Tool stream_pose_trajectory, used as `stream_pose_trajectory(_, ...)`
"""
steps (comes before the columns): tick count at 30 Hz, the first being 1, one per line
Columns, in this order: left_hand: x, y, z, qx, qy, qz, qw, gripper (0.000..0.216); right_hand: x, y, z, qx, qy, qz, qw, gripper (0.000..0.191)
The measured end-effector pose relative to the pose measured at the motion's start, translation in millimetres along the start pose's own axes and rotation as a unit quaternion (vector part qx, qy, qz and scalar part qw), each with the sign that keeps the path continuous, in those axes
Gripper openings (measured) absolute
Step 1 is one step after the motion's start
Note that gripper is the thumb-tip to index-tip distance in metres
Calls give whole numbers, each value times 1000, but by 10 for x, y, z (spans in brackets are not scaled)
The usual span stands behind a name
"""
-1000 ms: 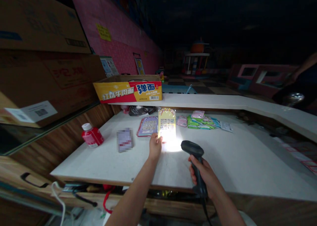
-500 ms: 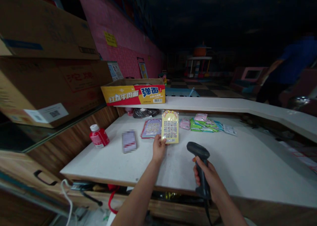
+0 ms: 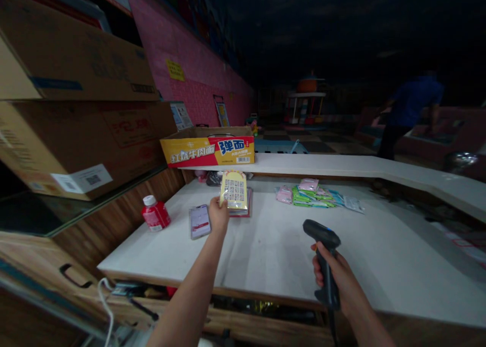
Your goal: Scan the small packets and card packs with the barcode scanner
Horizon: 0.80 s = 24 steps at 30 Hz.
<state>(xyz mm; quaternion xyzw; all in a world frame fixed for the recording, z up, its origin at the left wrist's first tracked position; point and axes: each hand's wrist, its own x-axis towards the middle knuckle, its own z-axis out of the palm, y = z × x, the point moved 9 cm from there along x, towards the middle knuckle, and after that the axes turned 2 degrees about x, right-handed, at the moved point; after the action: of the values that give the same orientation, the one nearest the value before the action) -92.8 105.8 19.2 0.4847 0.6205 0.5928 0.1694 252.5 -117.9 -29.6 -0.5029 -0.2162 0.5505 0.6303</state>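
My left hand [image 3: 219,214] is closed on the lower left edge of a yellow packet [image 3: 233,191] in clear wrapping, its face printed with rows of small pictures. Beneath and behind it lies a stack of packets [image 3: 246,211], mostly covered; whether the yellow one touches them I cannot tell. A smartphone [image 3: 200,221] with a lit screen lies left of that hand. My right hand [image 3: 334,268] grips the handle of a black barcode scanner [image 3: 322,235], held over the front of the white counter [image 3: 273,256]. The scanner's cable hangs down.
Green and pink packets [image 3: 313,195] are heaped at the back. A red bottle [image 3: 155,214] stands left of the phone. An open noodle carton [image 3: 208,152] sits on the raised ledge [image 3: 322,162]. Large cardboard boxes [image 3: 83,139] are stacked at left. A person in blue [image 3: 413,104] is beyond the counter.
My left hand has carried the yellow packet left, over the stack. My right hand and the scanner have shifted slightly right. The person in the background has moved left.
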Motion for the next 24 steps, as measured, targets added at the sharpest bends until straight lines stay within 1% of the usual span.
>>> stream_pose_trajectory(2,56,-29,13,120,-34,-16,992,18,6,17,11,5,1,7,1000,51)
stream_pose_trajectory(4,24,5,23,238,-63,-3,969,21,16,42,12,2,1,13,1000,52)
stream_pose_trajectory(6,-54,124,-19,331,-49,41,941,30,32,62,-4,-2,2,16,1000,52)
stream_pose_trajectory(8,-157,293,-50,379,-23,106,919,37,53,73,-29,-4,4,16,1000,51)
stream_pose_trajectory(9,-214,367,-27,383,-28,145,912,39,63,75,-40,-5,4,16,1000,51)
stream_pose_trajectory(10,-276,426,24,378,-50,186,906,39,72,76,-49,-7,4,17,1000,51)
stream_pose_trajectory(12,-420,495,173,348,-126,268,889,40,83,75,-60,-9,6,18,1000,53)
stream_pose_trajectory(14,-552,494,286,323,-191,323,869,44,89,76,-61,-13,8,18,1000,54)
stream_pose_trajectory(15,-596,473,317,317,-210,336,862,46,91,79,-62,-15,11,19,1000,54)
stream_pose_trajectory(17,-629,420,335,313,-222,341,858,45,96,91,-57,-14,11,20,1000,55)
stream_pose_trajectory(24,-529,327,312,289,-207,300,885,32,140,118,-69,-12,17,20,1000,54)
